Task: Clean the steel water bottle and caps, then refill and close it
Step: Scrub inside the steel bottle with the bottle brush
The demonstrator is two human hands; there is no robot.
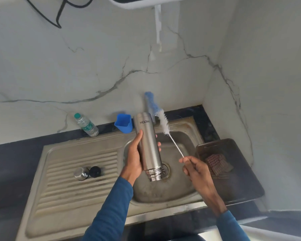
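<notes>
Steel water bottle (149, 146) – uncapped, inverted, held over the sink (163, 193). Its threaded mouth points down, just above the drain (165, 169); its base points up and away, and the logo reads upside down.

Left hand (134, 159): the fingers (158, 145) wrap round the middle of the bottle's body, thumb on the near side, fingertips showing past the far side. Firm grip.

Right hand (196, 168): the fingers (184, 160) pinch the end of the thin wire handle of a bottle brush (164, 124). The brush slants up and away from these fingers; its white bristle head sits just right of the bottle's upturned base, outside the bottle. Whether bristles and steel touch cannot be told.

Left of the left fingers, on the ribbed drainboard (76, 192): steel cap (81, 173) and black cap (95, 171), side by side, just about touching.

Beyond the left fingers, on the dark table (16, 153) against the wall: a clear plastic bottle (86, 125) with a green cap, tilted, and a blue cup (123, 125) just beside the steel bottle's base. A blue brush (150, 103) – blurred – stands behind the bottle.

Right of the right fingers: a dark tray (233, 185) with a checked cloth (217, 163) lying in it.
</notes>
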